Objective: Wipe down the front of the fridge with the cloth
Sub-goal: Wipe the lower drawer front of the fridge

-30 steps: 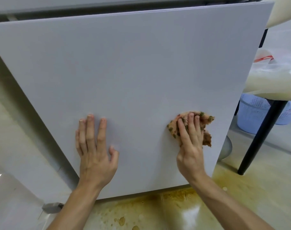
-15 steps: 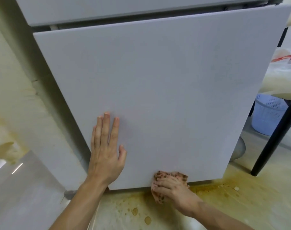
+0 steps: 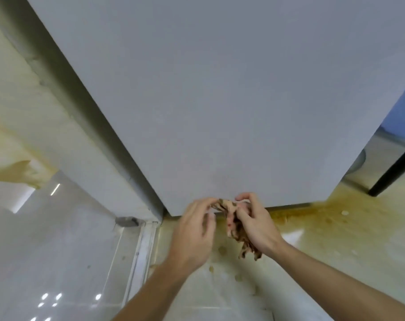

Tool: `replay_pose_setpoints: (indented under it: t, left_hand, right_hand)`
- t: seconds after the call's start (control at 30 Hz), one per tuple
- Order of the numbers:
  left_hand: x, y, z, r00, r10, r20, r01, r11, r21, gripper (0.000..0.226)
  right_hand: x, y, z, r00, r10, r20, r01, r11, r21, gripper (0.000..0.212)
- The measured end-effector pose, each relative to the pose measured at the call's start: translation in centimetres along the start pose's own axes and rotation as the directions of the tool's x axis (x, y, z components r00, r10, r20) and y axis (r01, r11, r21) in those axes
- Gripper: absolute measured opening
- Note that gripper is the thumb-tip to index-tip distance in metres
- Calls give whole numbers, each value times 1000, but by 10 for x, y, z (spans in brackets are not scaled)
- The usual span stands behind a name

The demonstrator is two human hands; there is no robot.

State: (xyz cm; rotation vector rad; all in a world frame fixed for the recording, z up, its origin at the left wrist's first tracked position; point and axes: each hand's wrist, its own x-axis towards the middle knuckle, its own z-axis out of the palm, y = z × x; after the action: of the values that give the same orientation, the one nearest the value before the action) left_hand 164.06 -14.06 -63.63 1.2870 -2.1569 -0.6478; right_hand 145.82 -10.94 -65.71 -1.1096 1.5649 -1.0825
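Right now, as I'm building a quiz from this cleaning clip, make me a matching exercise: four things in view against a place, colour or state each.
1 cloth
2 fridge door
3 floor stain
4 furniture leg

a pale grey, fills the upper view
b black, far right
c yellow-brown, below the door
d gripped by left hand and right hand

Pairs: 1-d, 2-a, 3-c, 4-b.

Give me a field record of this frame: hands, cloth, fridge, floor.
left hand: pinches the cloth's upper end
right hand: grips the bunched cloth
cloth: brown-patterned, held between both hands, tail hanging down
fridge door: plain grey front, fills upper view
cloth vs door: at the door's bottom edge; contact unclear
floor: yellow-brown stains below the door
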Motion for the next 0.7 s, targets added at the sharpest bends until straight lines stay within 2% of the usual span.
replay_pose_setpoints:
  t: [0.07,0.13,0.27,0.4,0.5,0.7]
  left_hand:
    - [-20,3,4,978,-117,174,120,993,-7,43]
    - [-37,10,5,931,-213,297,236,971,-44,50]
    - [-61,34,-5,762,-409,501,548,820,-165,58]
    - [-75,75,-38,688,-515,511,665,729,-162,43]
    - [-81,114,-72,639,-567,519,717,684,-136,37]
    - [-90,239,-172,498,-676,544,863,447,-235,26]
  right_hand:
    - [-8,-1,12,994,108,-6,-107,993,51,5]
    - [-19,-3,23,970,240,-34,-235,967,101,10]
    - [-53,-20,36,920,391,-22,-388,917,94,17]
    - [-106,-64,29,869,491,58,-495,862,112,16]
    - [-147,-102,15,875,477,75,-477,879,-24,23]
    - [-218,-235,-30,879,475,42,-456,863,-218,15]
